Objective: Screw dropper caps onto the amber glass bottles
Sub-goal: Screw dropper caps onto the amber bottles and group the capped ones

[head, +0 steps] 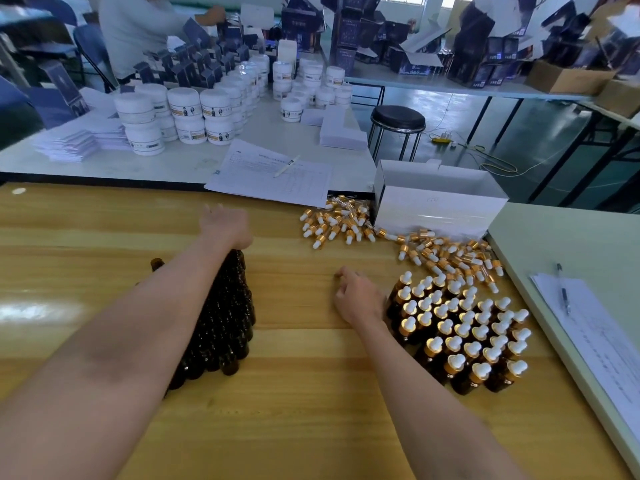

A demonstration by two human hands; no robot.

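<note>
Now, left hand (225, 225) extends flat, empty; right hand (356, 296) rests loosely curled, empty, beside capped bottles (460, 327).

Left hand (225, 225) was seen stretched forward past a tight block of uncapped amber bottles (228, 323), the forearm lying over them. Its fingers were blurred and the grip could not be read. Right hand (356, 299) was noted resting on the wooden worktop (304, 393), fingers loosely curled, nothing held, just beside a cluster of capped bottles (464, 334). Loose dropper caps (346, 223) were scattered beyond these, up against a white box (440, 202).
</note>
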